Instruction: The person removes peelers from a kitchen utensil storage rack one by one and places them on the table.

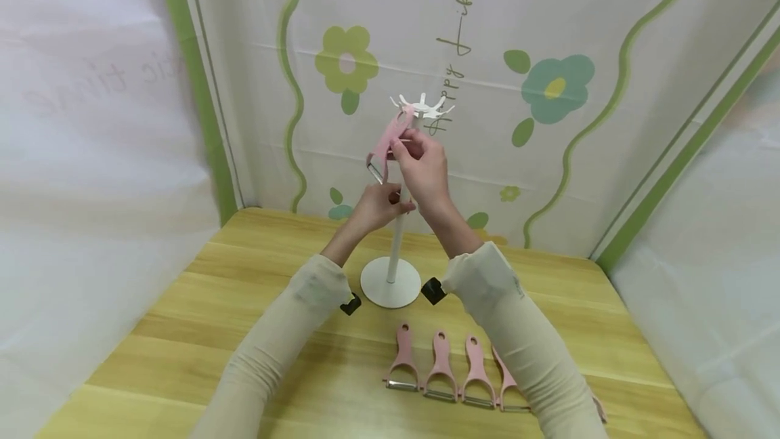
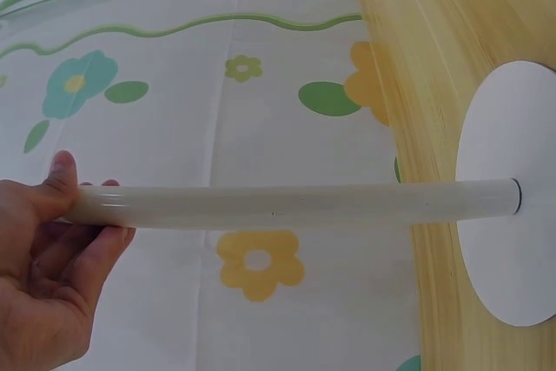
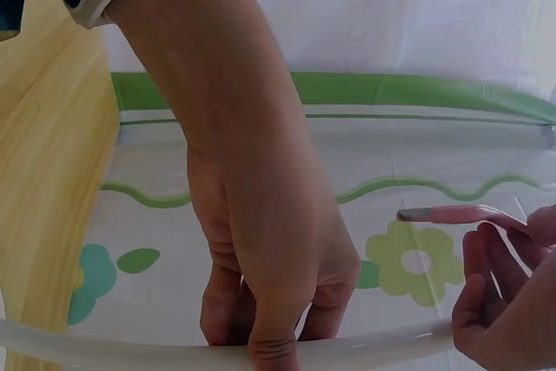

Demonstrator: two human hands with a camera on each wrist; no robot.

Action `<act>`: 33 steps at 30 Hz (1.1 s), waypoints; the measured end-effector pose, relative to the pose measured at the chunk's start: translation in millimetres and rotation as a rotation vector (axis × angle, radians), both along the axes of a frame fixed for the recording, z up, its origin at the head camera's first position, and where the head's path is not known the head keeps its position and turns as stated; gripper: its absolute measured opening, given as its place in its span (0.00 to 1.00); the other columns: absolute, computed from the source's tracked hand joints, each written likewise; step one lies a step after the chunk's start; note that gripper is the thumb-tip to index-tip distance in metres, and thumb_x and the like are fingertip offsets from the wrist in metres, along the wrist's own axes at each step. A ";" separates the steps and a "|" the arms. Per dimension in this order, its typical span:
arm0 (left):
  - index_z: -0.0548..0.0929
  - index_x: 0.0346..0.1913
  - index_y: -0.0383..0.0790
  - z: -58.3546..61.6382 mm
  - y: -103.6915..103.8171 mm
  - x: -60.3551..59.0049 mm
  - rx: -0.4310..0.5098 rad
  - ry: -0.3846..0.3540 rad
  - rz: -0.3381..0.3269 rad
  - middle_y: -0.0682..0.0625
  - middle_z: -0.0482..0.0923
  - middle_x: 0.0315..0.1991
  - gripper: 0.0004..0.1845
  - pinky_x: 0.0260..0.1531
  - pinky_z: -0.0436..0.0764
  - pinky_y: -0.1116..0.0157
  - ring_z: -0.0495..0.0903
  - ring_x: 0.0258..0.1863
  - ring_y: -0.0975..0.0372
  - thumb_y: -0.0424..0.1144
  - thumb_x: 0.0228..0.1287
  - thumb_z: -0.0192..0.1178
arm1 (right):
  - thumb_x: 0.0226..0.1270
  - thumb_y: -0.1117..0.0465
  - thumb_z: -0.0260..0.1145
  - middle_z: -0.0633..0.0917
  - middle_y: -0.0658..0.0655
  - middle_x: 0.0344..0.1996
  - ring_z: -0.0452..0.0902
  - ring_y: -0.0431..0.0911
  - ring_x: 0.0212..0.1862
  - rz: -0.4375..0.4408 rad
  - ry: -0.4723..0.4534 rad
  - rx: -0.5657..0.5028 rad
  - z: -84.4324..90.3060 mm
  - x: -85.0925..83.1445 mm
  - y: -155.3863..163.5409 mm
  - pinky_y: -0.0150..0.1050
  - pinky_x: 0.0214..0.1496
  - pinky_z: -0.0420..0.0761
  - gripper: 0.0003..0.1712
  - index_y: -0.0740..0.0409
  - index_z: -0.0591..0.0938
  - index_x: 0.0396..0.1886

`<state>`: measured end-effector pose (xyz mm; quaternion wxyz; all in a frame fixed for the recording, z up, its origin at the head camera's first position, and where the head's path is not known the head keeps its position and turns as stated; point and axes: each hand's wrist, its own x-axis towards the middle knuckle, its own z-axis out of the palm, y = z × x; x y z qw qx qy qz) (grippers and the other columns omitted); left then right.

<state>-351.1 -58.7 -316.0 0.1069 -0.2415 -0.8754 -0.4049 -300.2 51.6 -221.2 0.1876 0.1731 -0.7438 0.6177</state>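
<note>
Pinching the pink peeler (image 1: pixel 386 144) near the middle of its handle, our right hand (image 1: pixel 424 169) holds it tilted just below the white hooks (image 1: pixel 423 106) at the top of the stand, blade end down toward seven o'clock. We cannot tell whether the handle's hole sits on a hook. Our left hand (image 1: pixel 379 204) is curled round the white pole (image 1: pixel 397 242) partway up, thumb on one side and fingers on the other, as the left wrist view confirms (image 2: pixel 52 249).

The pole rises from a round white base (image 1: pixel 390 282) standing on the wooden table (image 1: pixel 183 330). At six o'clock from the base, a row of spare pink peelers (image 1: pixel 441 374) lies flat, handles pointing away from us; our right sleeve (image 1: pixel 524 337) covers part of the row.

We judge the peeler light and stiff, moulded plastic with a metal blade across the wide end. The blade is the hazard, so the handle is the proper place to hold it, as now. The stand looks slender and top-heavy once loaded; a steadying grip on the pole seems prudent. A floral cloth backdrop (image 1: pixel 548 87) encloses the table.
</note>
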 end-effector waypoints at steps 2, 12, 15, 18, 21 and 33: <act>0.84 0.37 0.38 0.3 0.3 -0.3 -0.021 0.007 0.009 0.46 0.87 0.30 0.11 0.34 0.80 0.65 0.81 0.29 0.59 0.44 0.66 0.67 | 0.73 0.64 0.62 0.88 0.67 0.43 0.87 0.54 0.45 -0.015 0.020 -0.008 2.3 0.4 -2.3 0.43 0.55 0.82 0.11 0.67 0.83 0.48; 0.83 0.33 0.37 -1.2 0.7 -4.2 -0.041 0.056 0.003 0.47 0.83 0.25 0.13 0.27 0.73 0.70 0.74 0.22 0.63 0.44 0.66 0.67 | 0.74 0.64 0.59 0.87 0.64 0.41 0.82 0.47 0.39 -0.074 0.143 0.043 13.3 8.6 -10.5 0.29 0.40 0.78 0.11 0.67 0.82 0.46; 0.84 0.34 0.37 -0.6 0.6 -3.1 -0.029 0.047 -0.004 0.45 0.86 0.28 0.11 0.29 0.77 0.69 0.78 0.25 0.61 0.43 0.66 0.67 | 0.74 0.64 0.58 0.87 0.64 0.42 0.82 0.46 0.39 -0.057 0.160 0.050 16.2 14.2 -9.2 0.30 0.41 0.79 0.11 0.67 0.82 0.46; 0.85 0.36 0.38 -0.2 0.6 -3.0 -0.010 0.029 -0.011 0.46 0.87 0.31 0.10 0.33 0.81 0.67 0.83 0.30 0.60 0.42 0.66 0.67 | 0.74 0.64 0.58 0.87 0.64 0.42 0.83 0.46 0.40 -0.041 0.166 0.048 18.9 20.0 -5.5 0.30 0.42 0.81 0.11 0.68 0.81 0.46; 0.84 0.38 0.38 0.0 1.8 -2.8 0.016 0.008 -0.019 0.46 0.87 0.33 0.09 0.36 0.83 0.64 0.85 0.33 0.59 0.41 0.66 0.67 | 0.74 0.64 0.58 0.86 0.65 0.43 0.81 0.46 0.40 -0.026 0.169 0.039 20.0 25.2 1.8 0.30 0.42 0.81 0.11 0.69 0.80 0.46; 0.86 0.38 0.37 1.9 2.7 -1.4 0.002 -0.053 0.016 0.45 0.88 0.34 0.12 0.35 0.81 0.66 0.83 0.33 0.60 0.44 0.65 0.68 | 0.74 0.67 0.59 0.86 0.70 0.44 0.84 0.41 0.41 0.092 0.112 -0.002 14.0 37.9 40.0 0.29 0.41 0.83 0.11 0.71 0.78 0.49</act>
